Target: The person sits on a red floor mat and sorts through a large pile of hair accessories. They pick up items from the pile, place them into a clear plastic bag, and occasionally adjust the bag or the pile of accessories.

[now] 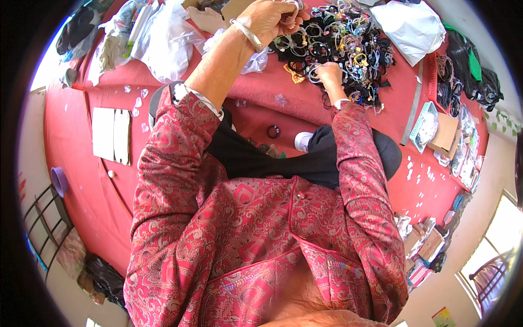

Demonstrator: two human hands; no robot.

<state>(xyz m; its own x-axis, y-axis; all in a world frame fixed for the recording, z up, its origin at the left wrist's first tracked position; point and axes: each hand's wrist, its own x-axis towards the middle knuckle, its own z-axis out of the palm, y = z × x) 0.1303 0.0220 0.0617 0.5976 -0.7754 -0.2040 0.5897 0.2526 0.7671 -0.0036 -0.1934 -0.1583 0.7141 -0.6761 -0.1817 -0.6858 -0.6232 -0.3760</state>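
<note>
A big heap of hair ties (354,46), mostly black with coloured beads and pale loops, lies on the red cloth in front of me. My left hand (272,20) is raised at the heap's far left side, its fingers curled round pale looped hair ties (297,5), partly hidden by the hand. At the near edge of the heap, my right hand (329,73) has its fingers pinched together at a pale hair tie (314,72). Beside it lies a yellow bow (295,74). A single dark beaded hair tie (273,131) rests between my legs.
Clear plastic bags (171,41) lie at the far left, and a white bag (409,27) lies right of the heap. A blue basket (424,126) and a cardboard box (445,135) stand at the right. Flat white boards (111,135) are on the left.
</note>
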